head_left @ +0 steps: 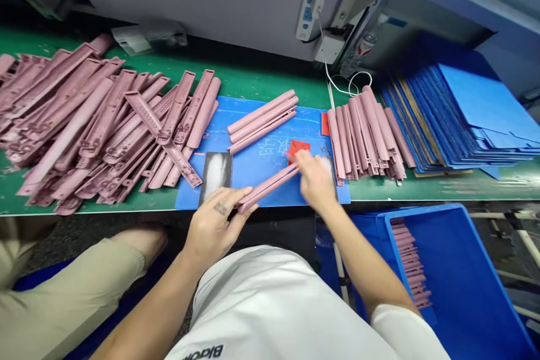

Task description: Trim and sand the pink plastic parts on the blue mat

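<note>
My left hand [217, 222] is closed around the near end of a long, slim pink plastic piece [270, 185], which slants up to the right above a blue mat [253, 174]. My right hand [315, 183] is at the far end of that piece, blurred by motion, with its fingers curled. Whatever is in those fingers cannot be made out. Just beyond it lies a red patch [300, 149] on the mat. Three similar pink pieces [262, 121] rest side by side farther back on the mat.
A big heap of pink pieces [97, 124] covers the left of the green table [253, 79]. More pink pieces [367, 135] lie in a row at right, beside stacked blue sheets [476, 107]. A blue bin [468, 292] holds pink pieces below. A power strip [313, 0] hangs behind. Another person's leg [84, 287] is at left.
</note>
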The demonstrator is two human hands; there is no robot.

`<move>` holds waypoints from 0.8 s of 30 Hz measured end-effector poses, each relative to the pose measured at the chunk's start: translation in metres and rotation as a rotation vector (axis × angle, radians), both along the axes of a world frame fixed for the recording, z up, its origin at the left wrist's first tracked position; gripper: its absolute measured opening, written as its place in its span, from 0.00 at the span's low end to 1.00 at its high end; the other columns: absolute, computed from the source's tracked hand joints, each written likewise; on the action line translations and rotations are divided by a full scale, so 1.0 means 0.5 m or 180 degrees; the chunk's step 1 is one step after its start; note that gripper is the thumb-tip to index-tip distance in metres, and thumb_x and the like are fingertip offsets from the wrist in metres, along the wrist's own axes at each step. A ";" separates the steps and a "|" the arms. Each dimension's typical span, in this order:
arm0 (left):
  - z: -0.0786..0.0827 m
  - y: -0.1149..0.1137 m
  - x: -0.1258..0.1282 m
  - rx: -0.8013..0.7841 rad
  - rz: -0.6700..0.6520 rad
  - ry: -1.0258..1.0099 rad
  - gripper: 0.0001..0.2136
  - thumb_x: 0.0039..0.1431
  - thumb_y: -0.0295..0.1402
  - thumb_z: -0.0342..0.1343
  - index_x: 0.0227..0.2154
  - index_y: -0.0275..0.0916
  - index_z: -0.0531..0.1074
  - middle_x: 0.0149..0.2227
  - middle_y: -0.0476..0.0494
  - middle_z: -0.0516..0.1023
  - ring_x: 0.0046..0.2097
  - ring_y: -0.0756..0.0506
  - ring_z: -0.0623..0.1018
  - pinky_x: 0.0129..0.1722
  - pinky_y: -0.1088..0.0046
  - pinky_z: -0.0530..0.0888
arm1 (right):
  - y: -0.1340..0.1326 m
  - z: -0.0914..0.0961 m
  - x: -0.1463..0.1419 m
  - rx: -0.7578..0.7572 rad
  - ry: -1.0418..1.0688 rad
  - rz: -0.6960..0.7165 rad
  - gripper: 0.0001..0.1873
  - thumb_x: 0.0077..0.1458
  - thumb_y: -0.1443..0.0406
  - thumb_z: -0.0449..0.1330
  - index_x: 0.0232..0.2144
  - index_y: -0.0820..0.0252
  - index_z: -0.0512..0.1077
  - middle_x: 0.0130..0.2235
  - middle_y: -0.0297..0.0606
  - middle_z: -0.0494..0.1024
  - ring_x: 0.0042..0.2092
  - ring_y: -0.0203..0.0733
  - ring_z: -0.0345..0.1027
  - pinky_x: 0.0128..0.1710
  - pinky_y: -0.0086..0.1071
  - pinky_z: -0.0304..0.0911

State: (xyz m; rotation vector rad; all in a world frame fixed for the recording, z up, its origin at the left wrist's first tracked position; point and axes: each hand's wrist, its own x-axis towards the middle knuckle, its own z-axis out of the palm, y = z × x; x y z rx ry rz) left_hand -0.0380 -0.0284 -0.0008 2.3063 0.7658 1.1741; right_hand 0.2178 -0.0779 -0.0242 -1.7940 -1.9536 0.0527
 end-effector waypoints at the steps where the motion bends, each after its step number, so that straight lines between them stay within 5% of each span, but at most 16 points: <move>1: -0.001 0.001 0.001 0.0002 0.0021 -0.0020 0.19 0.66 0.20 0.67 0.58 0.38 0.75 0.44 0.42 0.84 0.42 0.46 0.80 0.49 0.69 0.78 | 0.001 -0.001 0.007 -0.0016 0.0002 -0.0191 0.41 0.65 0.77 0.45 0.78 0.59 0.62 0.69 0.48 0.77 0.75 0.52 0.65 0.77 0.63 0.58; 3: 0.001 0.005 0.003 -0.0032 -0.0024 0.0015 0.20 0.66 0.20 0.67 0.58 0.38 0.75 0.43 0.42 0.84 0.43 0.46 0.81 0.49 0.70 0.78 | -0.001 -0.004 0.014 -0.0003 0.0007 -0.0147 0.41 0.65 0.77 0.46 0.78 0.59 0.60 0.71 0.48 0.75 0.76 0.53 0.64 0.77 0.61 0.59; 7: 0.015 0.011 0.010 -0.0146 -0.0040 0.0029 0.17 0.67 0.20 0.66 0.56 0.39 0.76 0.40 0.45 0.82 0.40 0.47 0.79 0.47 0.71 0.78 | -0.004 -0.011 0.008 0.0490 0.0094 0.0687 0.43 0.68 0.75 0.47 0.81 0.49 0.51 0.74 0.41 0.71 0.77 0.51 0.61 0.77 0.59 0.59; 9: 0.020 0.012 0.013 -0.0145 0.0006 -0.0020 0.19 0.67 0.21 0.67 0.58 0.39 0.75 0.40 0.45 0.82 0.39 0.47 0.79 0.46 0.70 0.79 | 0.002 -0.010 0.008 0.0713 0.0107 0.0266 0.44 0.67 0.77 0.44 0.81 0.49 0.51 0.71 0.42 0.75 0.74 0.50 0.67 0.76 0.59 0.63; 11: 0.022 0.013 0.015 -0.0121 -0.0028 -0.0041 0.19 0.67 0.22 0.67 0.58 0.38 0.74 0.40 0.44 0.82 0.39 0.47 0.79 0.46 0.69 0.79 | 0.003 -0.007 0.006 0.0686 0.0158 0.0195 0.44 0.67 0.77 0.44 0.81 0.52 0.51 0.72 0.45 0.74 0.74 0.52 0.67 0.76 0.61 0.62; 15: 0.019 0.014 0.009 -0.0142 -0.0123 -0.0021 0.14 0.68 0.21 0.65 0.53 0.39 0.75 0.38 0.46 0.81 0.38 0.48 0.78 0.45 0.70 0.79 | -0.002 -0.008 0.008 0.0363 0.0139 0.0905 0.45 0.67 0.75 0.48 0.82 0.43 0.49 0.76 0.37 0.66 0.76 0.53 0.62 0.77 0.61 0.60; 18: 0.017 0.018 0.000 -0.0229 0.0093 0.0008 0.17 0.67 0.23 0.67 0.55 0.39 0.75 0.41 0.45 0.80 0.40 0.48 0.79 0.47 0.72 0.79 | 0.011 -0.024 0.037 0.0186 0.0048 -0.0019 0.43 0.66 0.77 0.45 0.80 0.53 0.55 0.73 0.45 0.72 0.74 0.55 0.66 0.77 0.65 0.58; 24: -0.004 0.052 -0.014 -0.0496 0.0359 0.0347 0.14 0.72 0.29 0.62 0.58 0.39 0.78 0.46 0.41 0.81 0.45 0.46 0.81 0.51 0.69 0.78 | 0.030 -0.063 0.086 -0.0196 -0.0292 0.0011 0.38 0.68 0.74 0.48 0.78 0.55 0.62 0.75 0.43 0.69 0.77 0.53 0.60 0.78 0.59 0.57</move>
